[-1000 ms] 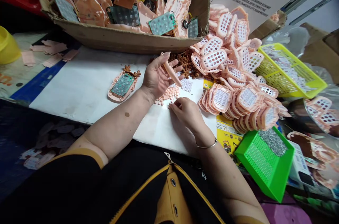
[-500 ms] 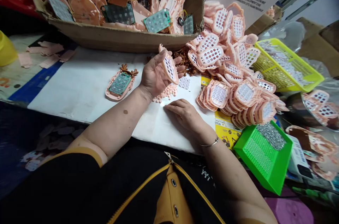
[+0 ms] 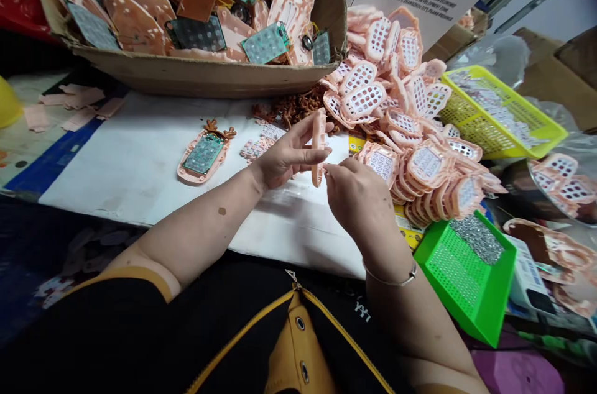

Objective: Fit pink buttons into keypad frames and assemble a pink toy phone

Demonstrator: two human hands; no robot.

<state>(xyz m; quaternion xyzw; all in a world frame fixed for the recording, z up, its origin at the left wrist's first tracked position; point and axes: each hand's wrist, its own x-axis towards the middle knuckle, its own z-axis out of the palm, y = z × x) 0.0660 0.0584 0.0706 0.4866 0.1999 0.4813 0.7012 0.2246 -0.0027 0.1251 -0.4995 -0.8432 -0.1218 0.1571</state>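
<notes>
My left hand [image 3: 284, 161] grips a pink plastic toy phone shell [image 3: 319, 127], turned nearly edge-on, between thumb and fingers. Close against the shell's lower right side is my right hand [image 3: 359, 195], its fingertips pinched together; whatever they hold is too small to make out. Under my left hand, white keypad pieces [image 3: 271, 132] lie on the white work surface [image 3: 135, 151], partly hidden. To the left rests another pink shell [image 3: 198, 176] with a green circuit board [image 3: 204, 153] in it and brown antlers [image 3: 221, 128] at its top.
A cardboard box [image 3: 209, 74] of shells and boards stands behind. Heaped shells [image 3: 364, 99] and stacked shells [image 3: 426, 164] fill the right side, beside a yellow basket [image 3: 494, 127] and a green tray [image 3: 466, 288] holding small metal parts. Brown antler pieces [image 3: 303, 109] lie near the box.
My left hand has turned the shell edge-on and brought it slightly lower and rightward. My right hand has risen from the work surface to the shell, its fingertips now pinched beside it.
</notes>
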